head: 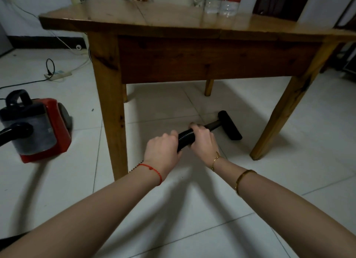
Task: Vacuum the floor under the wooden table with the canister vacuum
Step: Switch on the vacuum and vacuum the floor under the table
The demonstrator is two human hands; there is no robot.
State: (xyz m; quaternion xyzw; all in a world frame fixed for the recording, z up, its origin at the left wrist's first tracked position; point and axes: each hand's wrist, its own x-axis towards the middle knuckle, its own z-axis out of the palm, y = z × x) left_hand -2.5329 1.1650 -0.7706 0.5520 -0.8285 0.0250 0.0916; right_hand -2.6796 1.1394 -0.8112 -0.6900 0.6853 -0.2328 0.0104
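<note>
While both hands, left [160, 151] and right [202, 140], close their grip on the ribbed hose [185, 139], the floor nozzle [230, 125] rests on tiles under the counter [173, 26].

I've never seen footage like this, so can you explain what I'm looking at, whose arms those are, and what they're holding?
This is a single picture from a camera worn on a person's head, looking forward and down, so the arms are the wearer's own. The left hand and right hand both grip a black ribbed hose. It ends in a flat floor nozzle resting on the tiles under the wooden table. The red canister vacuum sits on the floor to the left. Two plastic bottles stand on the table.
</note>
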